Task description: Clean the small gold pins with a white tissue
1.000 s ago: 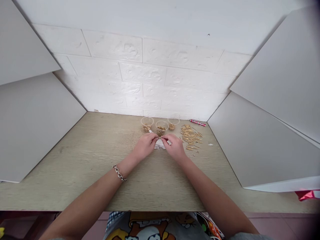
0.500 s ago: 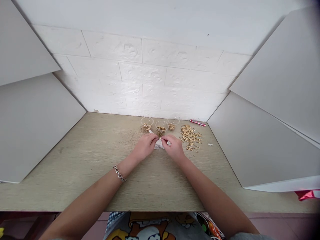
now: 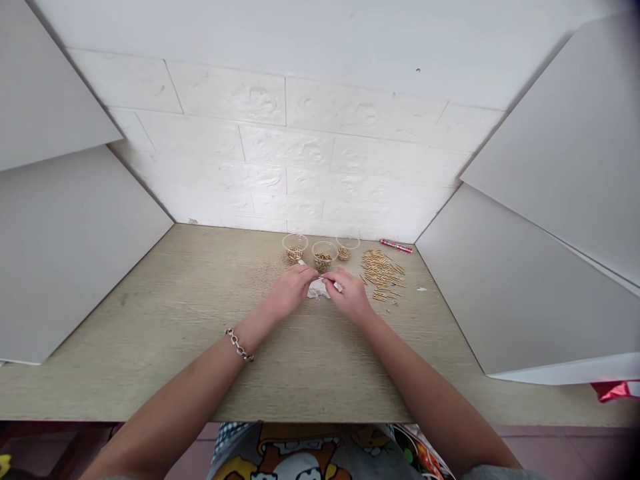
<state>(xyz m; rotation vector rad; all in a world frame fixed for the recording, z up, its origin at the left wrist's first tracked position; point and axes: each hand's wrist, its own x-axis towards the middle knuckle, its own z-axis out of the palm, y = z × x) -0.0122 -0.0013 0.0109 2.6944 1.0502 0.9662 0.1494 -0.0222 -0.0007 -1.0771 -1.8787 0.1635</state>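
Moved: fingertips of both hands drawn slightly apart | left hand (image 3: 290,291), right hand (image 3: 353,297): fingers (image 3: 307,271) curled, hold unclear, over crumpled white tissue (image 3: 317,289) | tissue on worktop (image 3: 175,300) between hands, just below clear cups (image 3: 324,257) of brass pins (image 3: 323,262)

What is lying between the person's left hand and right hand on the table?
In the head view, a crumpled white tissue lies between the left hand and the right hand.
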